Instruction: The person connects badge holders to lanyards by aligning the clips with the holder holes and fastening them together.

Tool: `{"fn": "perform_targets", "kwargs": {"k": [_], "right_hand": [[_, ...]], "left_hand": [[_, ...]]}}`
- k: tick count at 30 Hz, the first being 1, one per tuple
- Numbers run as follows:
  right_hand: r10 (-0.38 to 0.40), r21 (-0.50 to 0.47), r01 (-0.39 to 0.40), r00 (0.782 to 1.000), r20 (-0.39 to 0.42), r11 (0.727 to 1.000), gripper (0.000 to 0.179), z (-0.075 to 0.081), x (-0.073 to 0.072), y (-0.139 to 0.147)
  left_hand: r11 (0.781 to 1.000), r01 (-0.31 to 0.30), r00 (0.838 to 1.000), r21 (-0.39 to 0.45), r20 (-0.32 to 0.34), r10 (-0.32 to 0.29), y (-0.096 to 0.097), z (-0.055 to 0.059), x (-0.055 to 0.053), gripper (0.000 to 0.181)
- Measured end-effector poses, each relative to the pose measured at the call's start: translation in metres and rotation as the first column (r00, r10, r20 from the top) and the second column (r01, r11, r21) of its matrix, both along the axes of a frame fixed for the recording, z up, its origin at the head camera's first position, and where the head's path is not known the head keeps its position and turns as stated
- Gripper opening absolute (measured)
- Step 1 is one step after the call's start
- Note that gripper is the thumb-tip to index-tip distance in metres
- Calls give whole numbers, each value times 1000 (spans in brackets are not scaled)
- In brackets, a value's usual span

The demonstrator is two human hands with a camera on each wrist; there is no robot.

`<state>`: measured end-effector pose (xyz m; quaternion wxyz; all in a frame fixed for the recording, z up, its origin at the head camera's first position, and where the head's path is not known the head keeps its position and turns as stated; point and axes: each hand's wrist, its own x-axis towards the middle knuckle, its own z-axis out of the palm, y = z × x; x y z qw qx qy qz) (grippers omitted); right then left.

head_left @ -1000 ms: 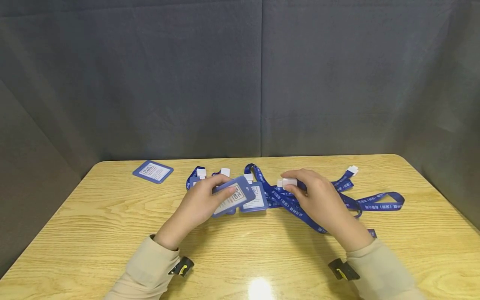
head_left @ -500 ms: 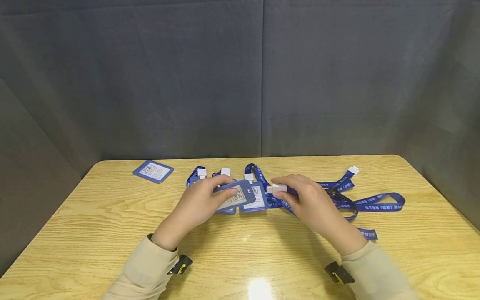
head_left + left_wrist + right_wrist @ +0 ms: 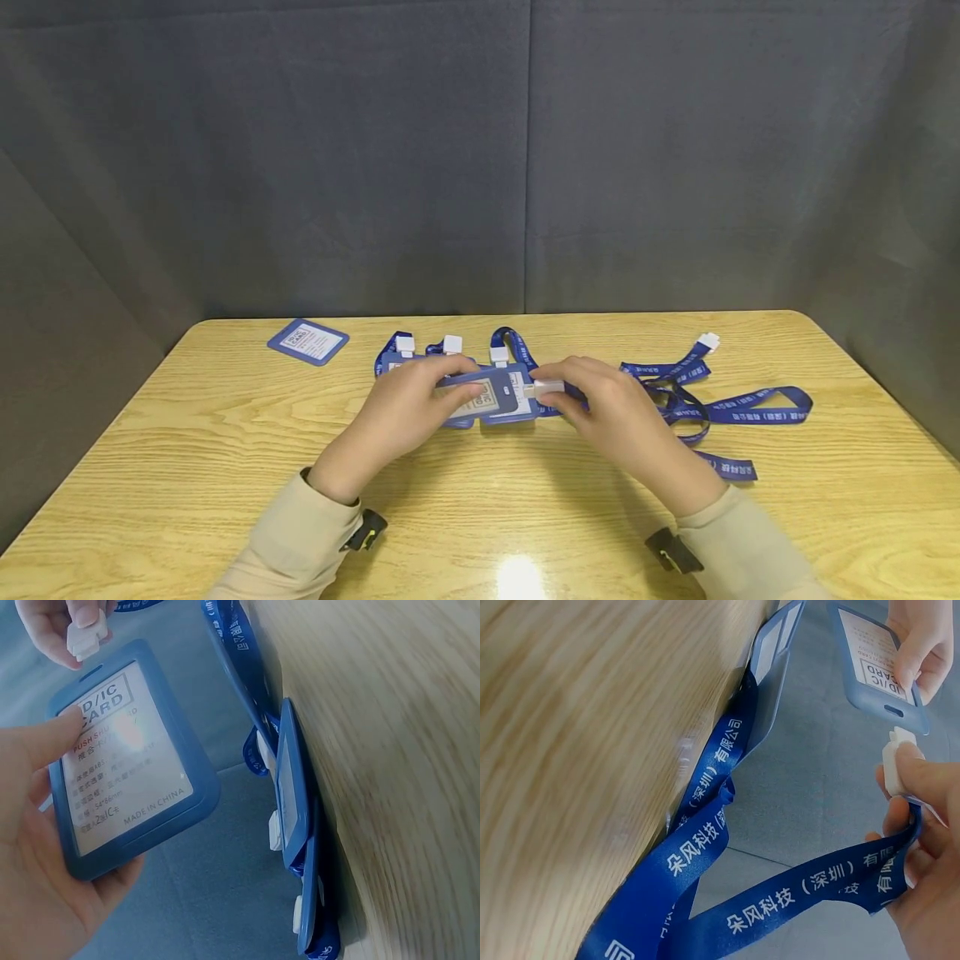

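Observation:
My left hand [image 3: 408, 404] grips a blue-framed ID card holder [image 3: 139, 761] by its sides, thumb on the printed card. The holder's slotted end points right, toward my other hand. My right hand [image 3: 611, 404] pinches the white plastic clip [image 3: 891, 761] of a blue lanyard [image 3: 780, 900], whose printed strap trails from the fingers. In the right wrist view the clip's tip stands just short of the holder's slot, with a small gap. In the head view the two look nearly touching. Several holders with clips, one a card holder [image 3: 517, 408], lie on the table behind my left hand.
A single card holder [image 3: 308, 342] lies apart at the back left of the wooden table [image 3: 225, 433]. More blue lanyards [image 3: 757, 408] lie tangled at the right, one with a white clip [image 3: 708, 341]. A dark curtain [image 3: 360, 167] hangs behind the table.
My right hand has moved left with the lanyard clip, up to the holder. The left hand has tilted the holder flatter and shifted it slightly right. The lanyard strap has been dragged along.

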<state>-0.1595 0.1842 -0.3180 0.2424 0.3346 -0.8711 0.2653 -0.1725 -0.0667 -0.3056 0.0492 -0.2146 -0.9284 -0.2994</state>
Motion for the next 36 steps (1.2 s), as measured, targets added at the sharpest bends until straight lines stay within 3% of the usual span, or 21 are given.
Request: {"fn": "perform_targets", "kwargs": {"k": [36], "right_hand": [[8,40,-6,999,-50,999,26,-7,1,-5]], "left_hand": [[998,40,997,-40,-72,-42,6,-3,4,21]]}}
